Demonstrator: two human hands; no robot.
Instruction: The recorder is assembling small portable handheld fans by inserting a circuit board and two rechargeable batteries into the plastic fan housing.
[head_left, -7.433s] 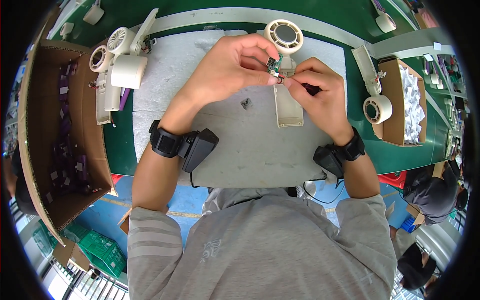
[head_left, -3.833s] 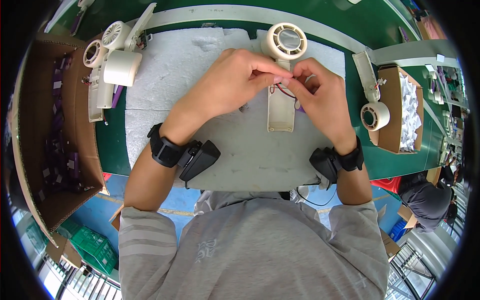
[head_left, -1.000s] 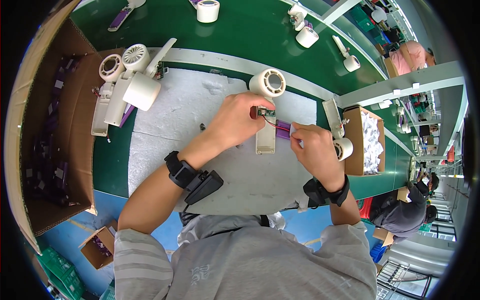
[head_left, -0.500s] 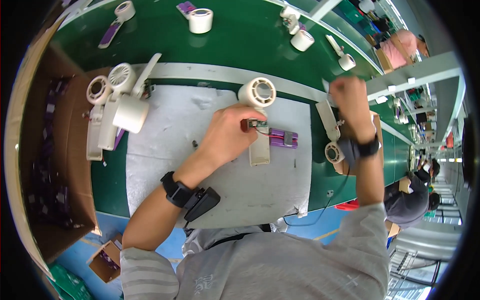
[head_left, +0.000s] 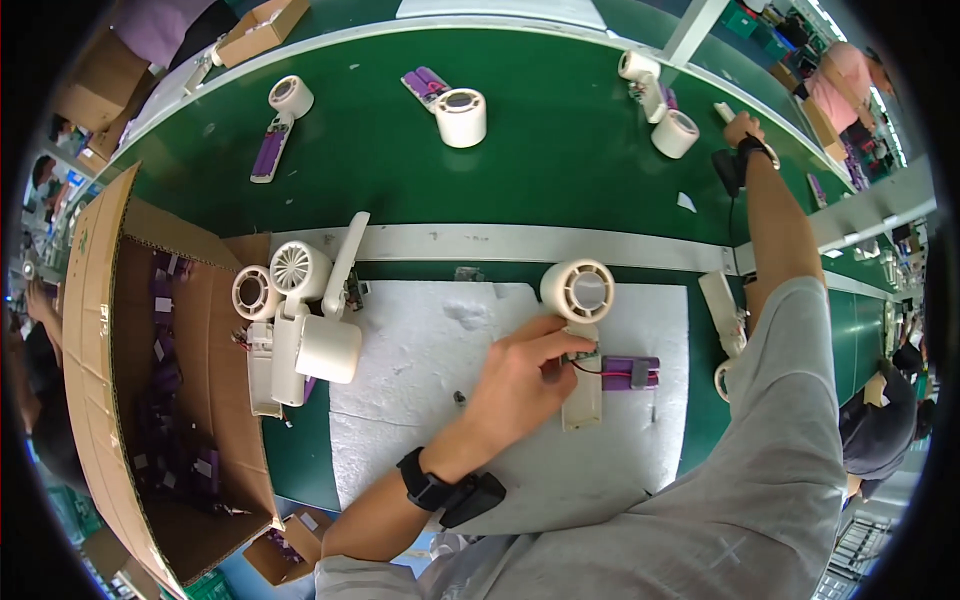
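Observation:
On the white foam mat (head_left: 400, 450) lies a white handheld fan (head_left: 578, 290), its round head at the far end and its open handle toward me. My left hand (head_left: 525, 380) is closed at the upper handle, thumb and fingers pinching a small green circuit board (head_left: 582, 356). A red wire links the board to a purple battery pack (head_left: 630, 373) right of the handle. Far off to the right, my right hand (head_left: 743, 130) has its fingers curled over the middle of another white fan (head_left: 724, 112), hiding most of it.
Left of the mat, several fan parts (head_left: 325, 350) are piled beside a deep cardboard box (head_left: 225, 400) holding purple battery packs. A metal rail (head_left: 540, 244) divides the mat from the green belt (head_left: 370, 130), where more fans lie. One fan (head_left: 722, 305) rests under my right arm.
My right arm has stretched forward across the rail to the fan at the far right. My left hand keeps its pinch on the board. The whole view has shifted.

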